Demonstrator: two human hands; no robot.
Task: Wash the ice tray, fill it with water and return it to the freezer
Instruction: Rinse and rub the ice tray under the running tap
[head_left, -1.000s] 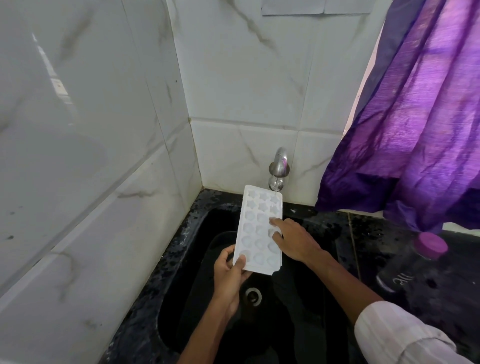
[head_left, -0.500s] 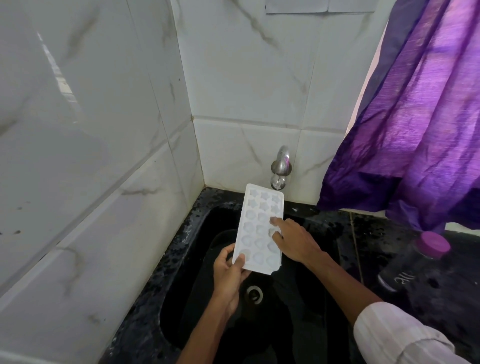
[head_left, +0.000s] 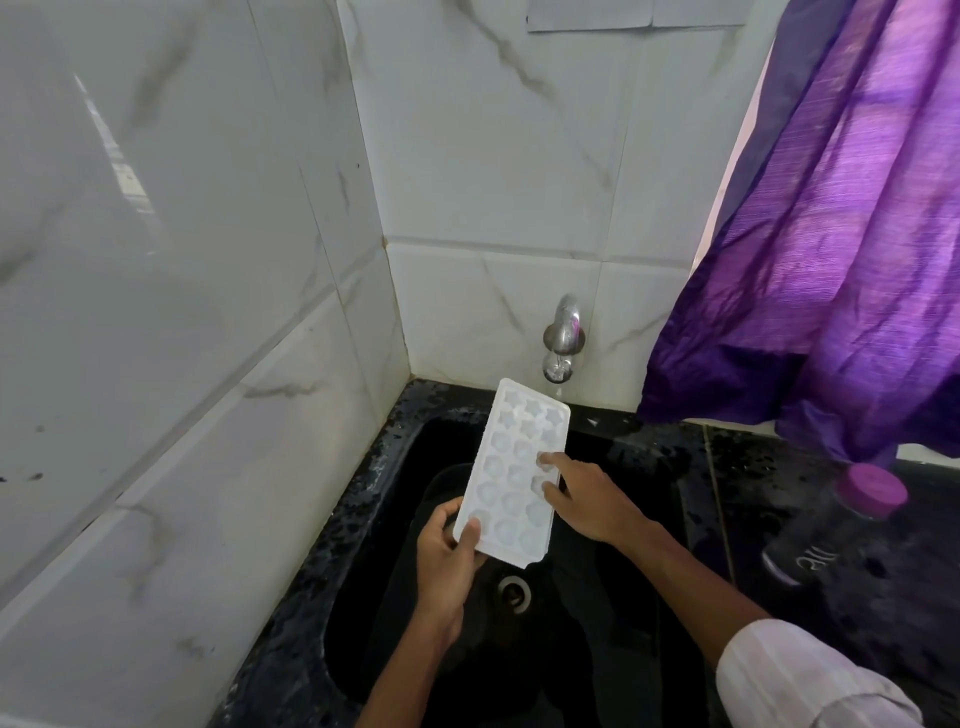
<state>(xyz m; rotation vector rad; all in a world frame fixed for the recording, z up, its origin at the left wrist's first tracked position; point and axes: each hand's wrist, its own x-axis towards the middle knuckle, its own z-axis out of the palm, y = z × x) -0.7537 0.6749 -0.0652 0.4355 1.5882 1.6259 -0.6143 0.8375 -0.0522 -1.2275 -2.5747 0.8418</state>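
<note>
A white ice tray (head_left: 511, 467) with star and round moulds is held tilted over the black sink (head_left: 395, 467), its far end just below the steel tap (head_left: 562, 338). A thin stream of water falls from the spout by the tray's far right corner. My left hand (head_left: 445, 556) grips the tray's near left corner, thumb on top. My right hand (head_left: 584, 499) lies along the tray's right side, its fingertips pressing into the moulds there.
White marble tiles wall the sink on the left and behind. A purple curtain (head_left: 841, 234) hangs at the right. A dark bottle with a purple cap (head_left: 836, 530) stands on the black counter at the right. The drain (head_left: 514, 592) sits under the tray.
My right fingers have shifted slightly over the tray's right-hand moulds. The tray and left hand stay almost in place.
</note>
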